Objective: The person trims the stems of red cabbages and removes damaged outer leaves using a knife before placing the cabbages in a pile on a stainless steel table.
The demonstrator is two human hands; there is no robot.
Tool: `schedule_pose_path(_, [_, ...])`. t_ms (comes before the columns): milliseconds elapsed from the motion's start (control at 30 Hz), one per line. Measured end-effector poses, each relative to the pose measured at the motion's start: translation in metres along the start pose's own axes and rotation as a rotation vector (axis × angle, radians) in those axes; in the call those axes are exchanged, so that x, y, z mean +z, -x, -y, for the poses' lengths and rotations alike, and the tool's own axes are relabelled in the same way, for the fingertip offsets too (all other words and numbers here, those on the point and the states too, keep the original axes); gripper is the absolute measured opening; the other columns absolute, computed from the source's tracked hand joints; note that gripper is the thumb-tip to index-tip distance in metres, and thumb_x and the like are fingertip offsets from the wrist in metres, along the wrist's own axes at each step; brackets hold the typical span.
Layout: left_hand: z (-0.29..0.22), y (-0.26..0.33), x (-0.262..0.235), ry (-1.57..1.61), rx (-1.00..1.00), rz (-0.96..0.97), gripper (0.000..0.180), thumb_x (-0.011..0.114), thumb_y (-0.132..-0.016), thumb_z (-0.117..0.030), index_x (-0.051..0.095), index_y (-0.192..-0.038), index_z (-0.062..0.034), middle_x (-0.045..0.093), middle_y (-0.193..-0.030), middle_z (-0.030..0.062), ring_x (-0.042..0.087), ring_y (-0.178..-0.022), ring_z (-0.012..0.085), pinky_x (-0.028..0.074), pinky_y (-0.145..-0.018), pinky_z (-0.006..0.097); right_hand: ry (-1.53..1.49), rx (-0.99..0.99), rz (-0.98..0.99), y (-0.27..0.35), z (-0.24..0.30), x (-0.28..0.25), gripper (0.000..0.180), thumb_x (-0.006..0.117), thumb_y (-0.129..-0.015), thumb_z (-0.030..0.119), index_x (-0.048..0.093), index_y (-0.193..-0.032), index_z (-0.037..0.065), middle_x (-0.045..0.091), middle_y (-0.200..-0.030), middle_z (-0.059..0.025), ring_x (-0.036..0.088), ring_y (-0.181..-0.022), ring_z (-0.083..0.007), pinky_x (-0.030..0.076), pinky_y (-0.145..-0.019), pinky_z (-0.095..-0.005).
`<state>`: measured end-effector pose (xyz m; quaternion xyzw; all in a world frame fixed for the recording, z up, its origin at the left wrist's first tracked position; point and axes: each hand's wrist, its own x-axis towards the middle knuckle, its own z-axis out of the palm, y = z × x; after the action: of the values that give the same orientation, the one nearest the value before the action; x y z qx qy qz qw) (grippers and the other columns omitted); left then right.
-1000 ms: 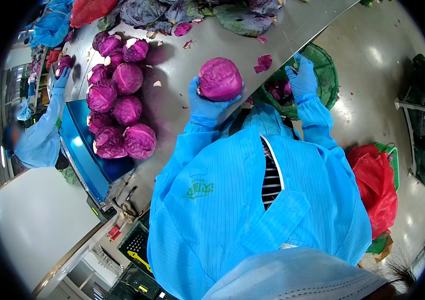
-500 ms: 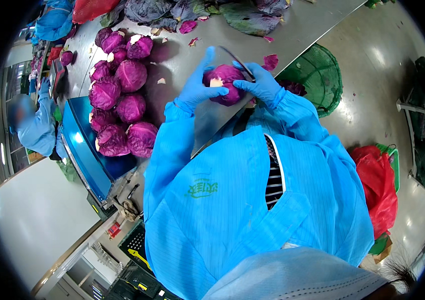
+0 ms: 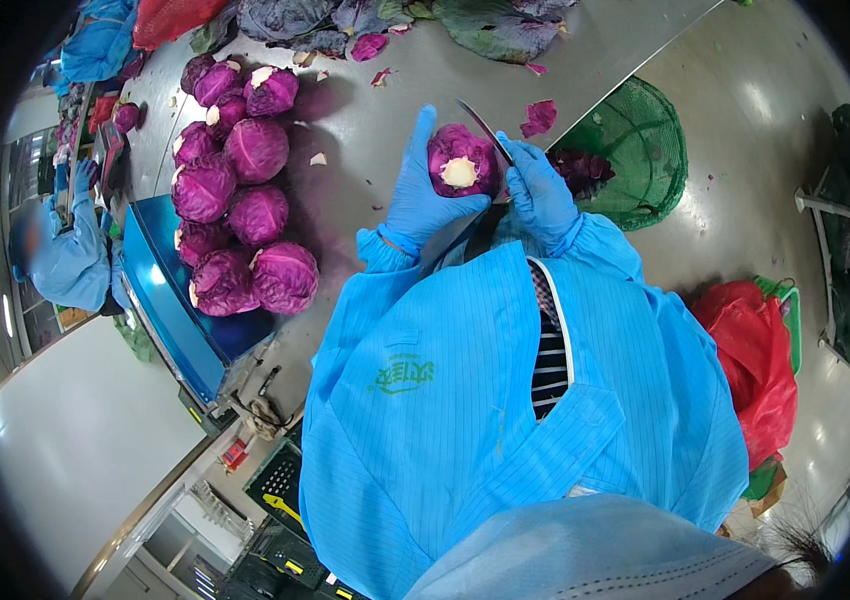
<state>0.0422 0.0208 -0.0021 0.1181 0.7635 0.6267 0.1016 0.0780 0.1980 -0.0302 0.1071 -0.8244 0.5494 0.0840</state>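
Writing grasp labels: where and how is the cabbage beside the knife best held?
Probably cup the cabbage by its rounded left and near sides, from the left: the pale stem end faces up, and the knife in the right hand slants past its far right.

Green lettering (image 3: 405, 373) stands on the chest of the wearer's blue pinstriped smock (image 3: 425, 450) — a short row of large, bold characters, with a line of far smaller ones just above it in this view and a thin curved stroke below. Down at the lower edge, a small yellow patch (image 3: 293, 567) on a dark plastic crate (image 3: 263, 550) may be a label — too small to read.
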Motion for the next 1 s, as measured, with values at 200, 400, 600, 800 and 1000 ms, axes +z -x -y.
schedule_pose_path(200, [0.019, -0.007, -0.012, 0.024, -0.062, 0.027, 0.105, 0.086, -0.051, -0.013, 0.026, -0.136, -0.0043, 0.034, -0.135, 0.0115, 0.041, -0.119, 0.0232, 0.035, -0.1, 0.033, 0.163, 0.147, 0.227, -0.008, 0.007, -0.019, 0.045, 0.044, -0.088, 0.005, 0.037, -0.132, 0.007, 0.047, -0.102, -0.0138, 0.05, -0.087, -0.0238, 0.042, -0.079, -0.0257])
schedule_pose_path(400, [0.018, 0.002, 0.001, -0.1, -0.009, -0.085, 0.103, 0.085, -0.052, -0.012, 0.025, -0.136, -0.0052, 0.039, -0.131, 0.0124, 0.044, -0.117, 0.0237, 0.038, -0.098, 0.034, 0.053, -0.064, 0.082, -0.006, 0.002, -0.008, 0.058, 0.045, -0.087, 0.009, 0.024, -0.14, 0.018, 0.043, -0.123, -0.019, 0.054, -0.094, -0.034, 0.048, -0.075, -0.0324])
schedule_pose_path(600, [0.011, 0.007, 0.023, -0.186, -0.054, -0.196, 0.101, 0.082, -0.057, -0.012, 0.02, -0.137, -0.0033, 0.042, -0.125, 0.0158, 0.047, -0.112, 0.0243, 0.041, -0.094, 0.034, 0.194, 0.002, 0.201, 0.003, 0.0, 0.01, 0.065, 0.043, -0.086, 0.011, 0.013, -0.142, 0.026, 0.024, -0.141, -0.0175, 0.06, -0.079, -0.038, 0.051, -0.062, -0.0378])
schedule_pose_path(800, [0.006, 0.007, 0.026, -0.259, -0.073, -0.215, 0.105, 0.083, -0.055, -0.027, 0.021, -0.134, 0.0031, 0.039, -0.122, 0.0188, 0.044, -0.112, 0.0305, 0.037, -0.096, 0.037, 0.311, 0.186, 0.296, 0.001, 0.009, 0.008, 0.071, 0.043, -0.084, 0.009, 0.007, -0.142, 0.029, 0.023, -0.141, -0.021, 0.061, -0.066, -0.0385, 0.051, -0.054, -0.0402])
schedule_pose_path(1000, [0.005, 0.002, 0.032, -0.393, -0.081, -0.239, 0.102, 0.08, -0.055, -0.033, 0.024, -0.133, 0.003, 0.04, -0.123, 0.0225, 0.043, -0.113, 0.0351, 0.036, -0.096, 0.041, 0.318, 0.261, 0.26, -0.002, 0.0, 0.017, 0.075, 0.044, -0.082, 0.006, 0.005, -0.142, 0.027, 0.036, -0.126, -0.0252, 0.059, -0.073, -0.0414, 0.05, -0.061, -0.0461])
